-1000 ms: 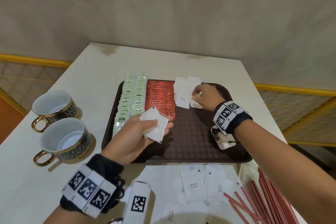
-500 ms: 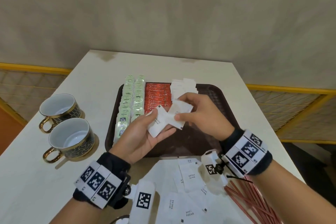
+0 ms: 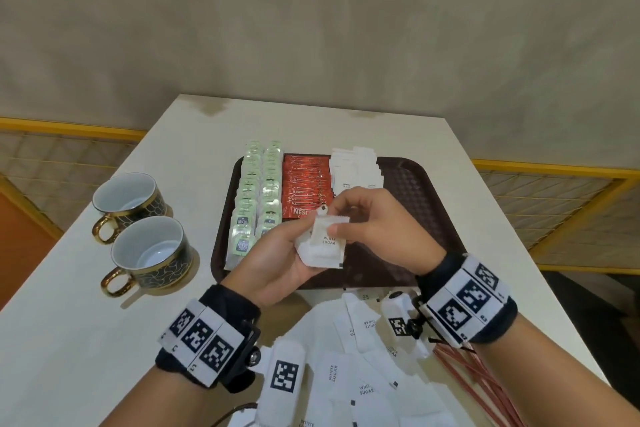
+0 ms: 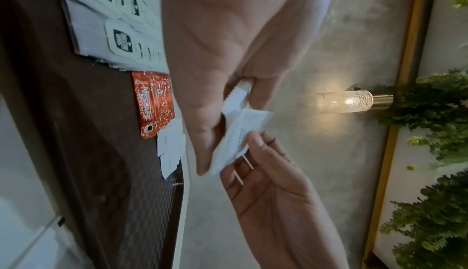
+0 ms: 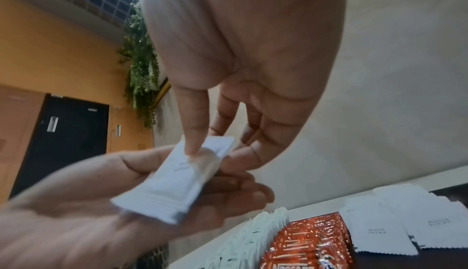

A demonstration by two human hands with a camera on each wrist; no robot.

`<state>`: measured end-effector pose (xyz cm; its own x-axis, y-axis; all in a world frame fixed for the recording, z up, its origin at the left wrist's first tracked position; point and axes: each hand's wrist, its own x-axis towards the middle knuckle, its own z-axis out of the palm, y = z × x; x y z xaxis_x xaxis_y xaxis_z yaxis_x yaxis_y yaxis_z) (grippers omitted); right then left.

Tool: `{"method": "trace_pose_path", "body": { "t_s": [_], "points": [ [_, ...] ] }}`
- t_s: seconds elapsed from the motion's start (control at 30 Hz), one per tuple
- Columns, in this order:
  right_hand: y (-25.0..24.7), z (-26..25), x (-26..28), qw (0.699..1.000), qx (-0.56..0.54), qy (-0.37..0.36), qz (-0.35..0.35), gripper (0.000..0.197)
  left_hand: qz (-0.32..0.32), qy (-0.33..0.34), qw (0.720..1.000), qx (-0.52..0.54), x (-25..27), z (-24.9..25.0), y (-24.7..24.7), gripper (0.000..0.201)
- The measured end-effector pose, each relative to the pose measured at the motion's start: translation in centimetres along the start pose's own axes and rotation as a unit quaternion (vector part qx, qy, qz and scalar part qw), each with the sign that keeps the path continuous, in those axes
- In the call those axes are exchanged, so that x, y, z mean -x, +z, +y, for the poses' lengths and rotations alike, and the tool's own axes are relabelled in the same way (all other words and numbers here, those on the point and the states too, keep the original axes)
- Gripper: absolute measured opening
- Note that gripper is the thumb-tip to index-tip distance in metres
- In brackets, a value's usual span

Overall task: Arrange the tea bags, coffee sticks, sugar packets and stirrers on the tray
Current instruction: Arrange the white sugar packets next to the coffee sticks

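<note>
Since 1 s ago, right hand (image 3: 375, 218) left tray (image 3: 429, 204); both hands pinch sugar packets (image 3: 323, 246).

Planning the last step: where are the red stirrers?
In the head view, the red stirrers lie on the table, bottom right, beside loose sugar packets.

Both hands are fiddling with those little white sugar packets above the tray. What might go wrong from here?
The left hand holds several sugar packets loosely while the right hand pinches the top one; the rest may slip out. A fall could disturb the neat coffee sticks on the tray.
</note>
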<state>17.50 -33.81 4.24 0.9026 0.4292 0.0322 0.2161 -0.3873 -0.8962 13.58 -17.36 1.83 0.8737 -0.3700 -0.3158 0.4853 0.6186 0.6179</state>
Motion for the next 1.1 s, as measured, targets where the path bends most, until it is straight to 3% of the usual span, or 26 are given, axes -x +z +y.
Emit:
{"method": "trace_pose_path", "body": {
  "t_s": [0.1,0.23,0.33,0.5,0.63,0.77,0.87,1.0,1.1],
  "points": [
    [0.8,0.5,0.2,0.999,-0.03,0.021,-0.003,0.011,-0.01,0.004,1.0,-0.017,0.2,0.2,-0.2,0.044],
    [1.2,0.6,0.7,0.985,-0.127,0.076,0.09,0.004,-0.023,0.068,0.997,0.017,0.4,0.2,-0.3,0.035],
    [1.6,0.6,1.3,0.972,-0.182,0.082,0.125,0.003,0.022,0.115,0.993,-0.025,0.3,-0.4,-0.4,0.034],
    [-0.3,0.5,2.1,0.985,-0.121,0.05,0.109,0.002,0.127,0.173,0.968,-0.128,-0.3,-0.4,-0.9,0.018],
    [-2.5,-0.4,2.5,0.997,-0.063,0.007,0.034,0.005,0.17,0.219,0.916,-0.291,-0.1,0.3,-1.2,0.011],
    [-1.3,-0.7,2.1,0.998,-0.049,0.017,-0.02,0.005,0.137,0.204,0.91,-0.333,0.0,0.2,-0.3,0.022],
    [0.2,0.3,2.0,0.996,-0.084,0.041,0.014,0.003,0.12,0.193,0.91,-0.347,-0.3,-0.3,-0.1,0.031],
    [0.8,1.5,2.2,0.983,-0.136,0.083,0.092,0.002,0.088,0.131,0.955,-0.252,0.2,-1.1,-0.5,0.029],
    [1.0,1.9,2.6,0.983,-0.141,0.09,0.073,0.004,0.098,0.137,0.945,-0.282,0.3,-1.2,-0.8,0.025]
  ]
}}
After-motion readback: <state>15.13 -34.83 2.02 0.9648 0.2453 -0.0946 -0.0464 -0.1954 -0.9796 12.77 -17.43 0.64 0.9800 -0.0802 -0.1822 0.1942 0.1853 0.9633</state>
